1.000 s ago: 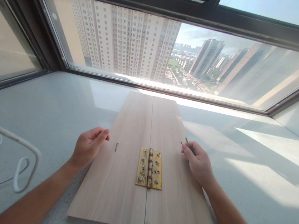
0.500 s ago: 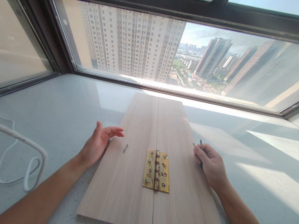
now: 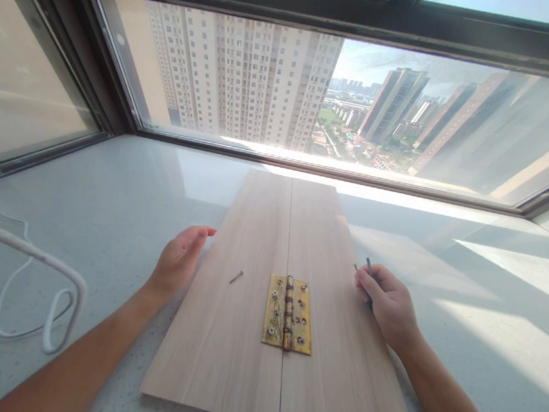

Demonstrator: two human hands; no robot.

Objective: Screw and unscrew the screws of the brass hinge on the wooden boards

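Observation:
Two pale wooden boards lie side by side on a light stone sill, joined by a brass hinge with several screws in it. One loose screw lies on the left board. My left hand rests at the left board's edge, fingers stretched out and holding nothing. My right hand is closed at the right board's edge, pinching a thin dark metal tool whose tip sticks out above the fingers.
A wide window with a dark frame runs along the back of the sill. A white cable loops at the left, beside a white curved bar. Sunlit patches cover the sill on the right.
My left hand opened after letting go near the loose screw, then drew back to the board's left edge. The loose screw has turned and shifted slightly. My right hand has kept still.

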